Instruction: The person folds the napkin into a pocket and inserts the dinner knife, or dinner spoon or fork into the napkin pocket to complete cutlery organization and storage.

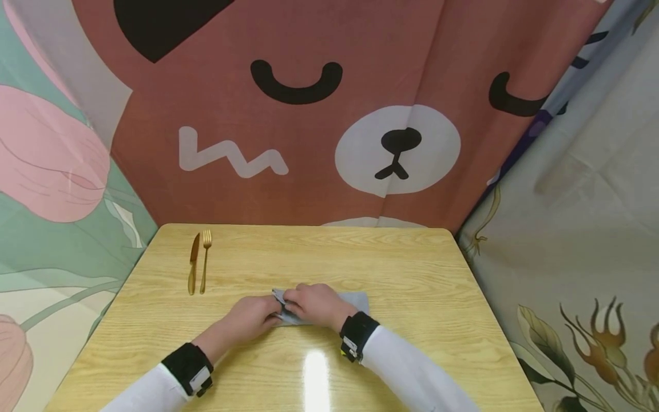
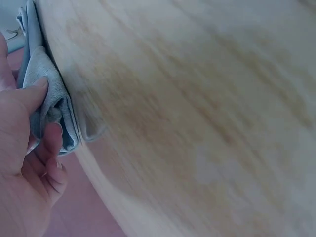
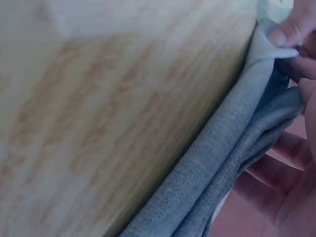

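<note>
A grey-blue folded cloth (image 1: pixel 355 300) lies across the table in front of me, in a narrow strip of several layers. At its left end my left hand (image 1: pixel 253 316) pinches the cloth between thumb and fingers, as the left wrist view shows, with the folded layers (image 2: pixel 52 101) bunched there. My right hand (image 1: pixel 321 306) reaches over the strip and grips a layer close to the left hand. In the right wrist view the long folded edge (image 3: pixel 212 133) runs toward both hands, and the layers gape near the fingers. Part of the cloth is hidden under the right hand.
A gold knife (image 1: pixel 193 266) and a gold fork (image 1: pixel 205 260) lie side by side at the far left of the wooden table (image 1: pixel 412 274). Behind the table hangs a bear-print curtain (image 1: pixel 309 200); floral curtains (image 1: pixel 566 257) flank the sides.
</note>
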### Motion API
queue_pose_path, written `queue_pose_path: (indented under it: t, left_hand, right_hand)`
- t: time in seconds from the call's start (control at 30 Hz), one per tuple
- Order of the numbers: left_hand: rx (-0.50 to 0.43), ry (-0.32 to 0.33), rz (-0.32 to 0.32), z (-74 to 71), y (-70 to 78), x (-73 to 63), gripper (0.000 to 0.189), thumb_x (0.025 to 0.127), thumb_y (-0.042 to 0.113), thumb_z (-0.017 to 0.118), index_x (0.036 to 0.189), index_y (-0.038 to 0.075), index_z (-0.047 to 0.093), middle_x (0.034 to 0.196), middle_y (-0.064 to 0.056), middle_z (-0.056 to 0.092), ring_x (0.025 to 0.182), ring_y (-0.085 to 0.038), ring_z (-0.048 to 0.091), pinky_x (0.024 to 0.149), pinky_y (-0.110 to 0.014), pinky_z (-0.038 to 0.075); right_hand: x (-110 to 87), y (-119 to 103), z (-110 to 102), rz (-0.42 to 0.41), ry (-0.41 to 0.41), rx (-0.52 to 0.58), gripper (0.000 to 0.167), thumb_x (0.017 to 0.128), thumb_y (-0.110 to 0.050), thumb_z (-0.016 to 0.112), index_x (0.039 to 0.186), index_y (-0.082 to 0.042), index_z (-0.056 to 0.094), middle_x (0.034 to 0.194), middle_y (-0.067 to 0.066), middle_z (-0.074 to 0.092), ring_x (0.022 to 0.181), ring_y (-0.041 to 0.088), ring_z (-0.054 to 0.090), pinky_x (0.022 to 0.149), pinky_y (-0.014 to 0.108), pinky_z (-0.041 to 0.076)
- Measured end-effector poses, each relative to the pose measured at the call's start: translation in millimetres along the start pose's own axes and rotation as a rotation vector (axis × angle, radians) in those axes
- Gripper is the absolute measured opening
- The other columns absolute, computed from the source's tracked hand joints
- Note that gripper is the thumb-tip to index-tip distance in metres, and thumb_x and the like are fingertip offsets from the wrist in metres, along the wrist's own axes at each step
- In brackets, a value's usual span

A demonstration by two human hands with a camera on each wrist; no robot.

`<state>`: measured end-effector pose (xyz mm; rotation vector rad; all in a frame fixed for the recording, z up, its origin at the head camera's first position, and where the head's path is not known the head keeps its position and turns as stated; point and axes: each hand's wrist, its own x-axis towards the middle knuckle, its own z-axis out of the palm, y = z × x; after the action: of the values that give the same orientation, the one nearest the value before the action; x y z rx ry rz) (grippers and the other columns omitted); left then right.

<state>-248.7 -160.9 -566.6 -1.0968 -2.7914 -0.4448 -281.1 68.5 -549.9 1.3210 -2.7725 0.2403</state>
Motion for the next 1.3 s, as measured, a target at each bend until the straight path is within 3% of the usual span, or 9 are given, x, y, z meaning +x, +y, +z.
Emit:
queue_pose_path:
  t: [0.23,0.43,0.6,0.73,0.83,1.13,1.3]
  left_hand:
    - [-0.019,0.020,-0.016,-1.4,-1.7,-1.7,0.019,0.091,0.028,0.079,0.086,0.027,0.061,0.083,0.017,0.058,0.072,0.001,0.051,0.066,-0.023,0.047]
    - [-0.004,0.011,-0.006,-1.8,-3.4,-1.6,0.015,0.092,0.030,0.078,0.089,0.028,0.063,0.083,0.018,0.060,0.073,0.001,0.052,0.067,-0.023,0.048]
    - [-0.004,0.001,-0.004,-0.3,-5.1,-2.0,0.016,0.092,0.030,0.077,0.087,0.028,0.062,0.084,0.017,0.060,0.073,0.001,0.052,0.067,-0.023,0.048]
    - [-0.007,-0.010,-0.019,1.0,-7.0,-3.0,0.015,0.093,0.031,0.076,0.087,0.028,0.063,0.085,0.017,0.060,0.075,0.002,0.053,0.069,-0.023,0.050]
    - [-0.017,-0.009,-0.029,1.2,-7.9,-4.0,0.014,0.094,0.031,0.076,0.087,0.028,0.064,0.085,0.017,0.060,0.075,0.002,0.053,0.069,-0.023,0.050]
    - [-0.057,0.003,-0.035,-4.0,-7.6,-7.5,0.012,0.092,0.027,0.078,0.087,0.028,0.067,0.086,0.017,0.066,0.079,0.003,0.059,0.072,-0.024,0.054]
    - [-0.061,0.039,0.007,-5.5,-8.1,-8.9,0.011,0.091,0.026,0.079,0.087,0.026,0.069,0.085,0.016,0.068,0.078,0.002,0.061,0.070,-0.025,0.055]
  right_hand:
    - [-1.5,-12.7,1.3,-0.018,-0.017,-0.145,0.017,0.108,-0.040,0.051,0.103,-0.033,0.065,0.083,-0.007,0.055,0.059,0.008,0.046,0.049,0.023,0.034]
    - [0.5,-17.9,5.1,0.012,-0.063,-0.159,0.015,0.107,-0.038,0.053,0.103,-0.036,0.068,0.090,-0.008,0.057,0.070,0.012,0.050,0.053,0.024,0.037]
    - [0.3,-18.4,10.2,0.060,-0.064,-0.064,0.013,0.104,-0.037,0.057,0.107,-0.036,0.070,0.101,-0.012,0.063,0.086,0.011,0.058,0.067,0.027,0.045]
    - [-0.8,-18.1,15.0,0.132,-0.063,0.079,0.025,0.103,-0.034,0.058,0.126,-0.034,0.067,0.120,-0.013,0.068,0.105,0.012,0.061,0.082,0.035,0.048]
    - [-1.3,-16.6,17.7,0.152,-0.060,0.143,0.034,0.104,-0.033,0.055,0.137,-0.034,0.062,0.127,-0.013,0.068,0.110,0.013,0.061,0.085,0.039,0.048]
    - [-1.7,-19.1,9.3,0.136,-0.165,0.129,0.038,0.108,-0.033,0.048,0.143,-0.044,0.059,0.117,-0.010,0.063,0.097,0.011,0.055,0.074,0.034,0.043]
    - [-0.1,-26.9,3.7,0.159,-0.226,0.080,0.038,0.108,-0.034,0.050,0.141,-0.048,0.058,0.110,-0.006,0.058,0.093,0.013,0.051,0.072,0.035,0.041]
